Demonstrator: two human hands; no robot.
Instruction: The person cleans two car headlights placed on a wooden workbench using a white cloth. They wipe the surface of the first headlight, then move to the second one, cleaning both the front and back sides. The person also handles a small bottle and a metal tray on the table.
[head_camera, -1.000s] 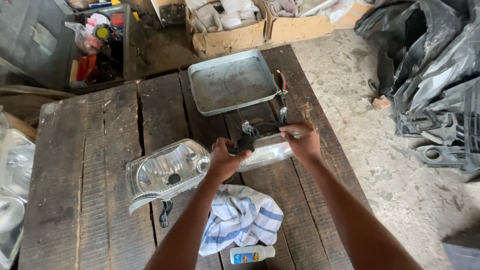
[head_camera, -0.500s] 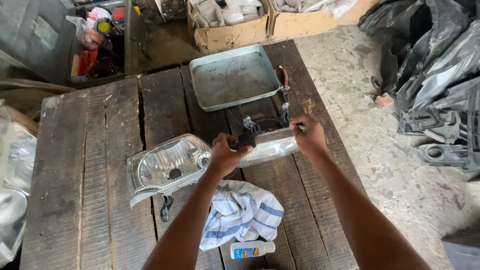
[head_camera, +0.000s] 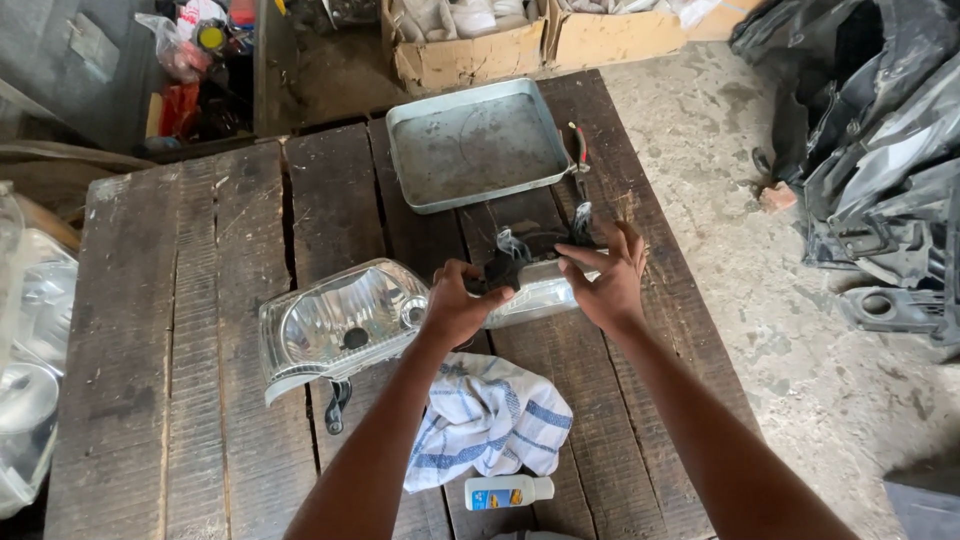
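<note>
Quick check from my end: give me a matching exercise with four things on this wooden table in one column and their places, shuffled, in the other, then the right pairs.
Things:
1. metal tray
2. checked cloth
3. small white bottle
4. headlamp

Places:
A. at the table's near edge
B. at the far end, empty
C. partly under the left forearm
D. beside the left hand, lens up

Pairs: 1-B, 2-C, 3-A, 4-D

A metal tray (head_camera: 478, 148), striped cloth (head_camera: 490, 420), small bottle (head_camera: 508, 492) and cardboard boxes (head_camera: 470, 55).
</note>
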